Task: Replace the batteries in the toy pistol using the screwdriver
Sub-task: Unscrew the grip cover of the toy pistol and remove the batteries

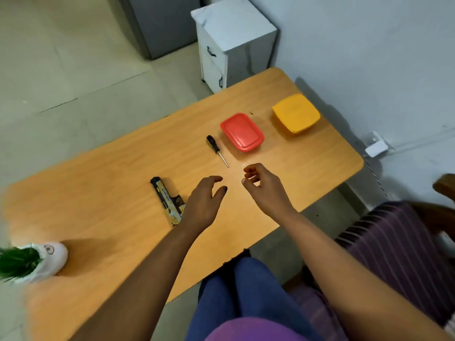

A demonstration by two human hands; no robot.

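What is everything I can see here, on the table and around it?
toy pistol: one, black and yellow, flat on table, beside left hand
screwdriver: one, black and yellow handle, mid-table
red box: one, lidded, right of screwdriver
yellow box: one, lidded, far right corner
plant pot: one, white with green plant, near left edge
table: one, orange wood
cabinet: one, white, behind table
chair: one, striped cushion, right
left hand: open, empty, above table
right hand: open, empty, above table
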